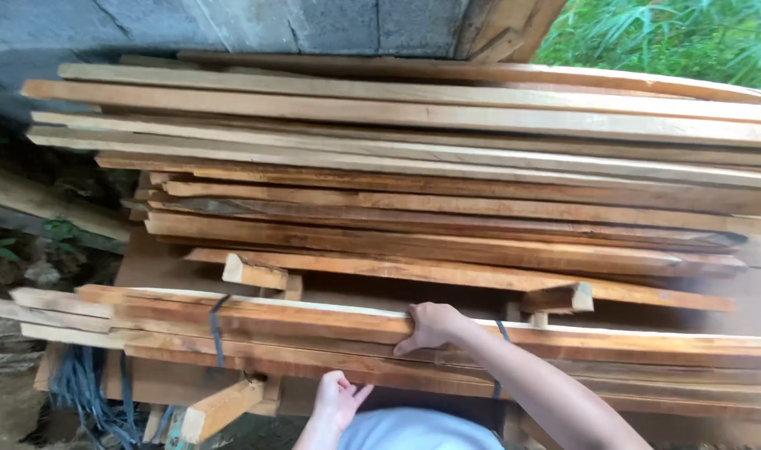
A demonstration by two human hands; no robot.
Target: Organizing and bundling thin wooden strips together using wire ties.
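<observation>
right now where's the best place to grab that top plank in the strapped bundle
Probably its near long edge, from above and the front. The top plank lies flat and juts forward, so that edge is exposed. The right hand already curls over it, between the two dark straps; the left hand hangs open below.

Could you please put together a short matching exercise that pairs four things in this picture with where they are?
Things:
1. right hand
2. left hand
3. dark strap
4. green plants

Places:
A. top right corner, behind the stacked planks
B. gripping the top edge of the front bundle of boards
C. wrapped round the left part of the front bundle
D. open, below the front bundle's lower edge

Pairs: 1-B, 2-D, 3-C, 4-A
</observation>
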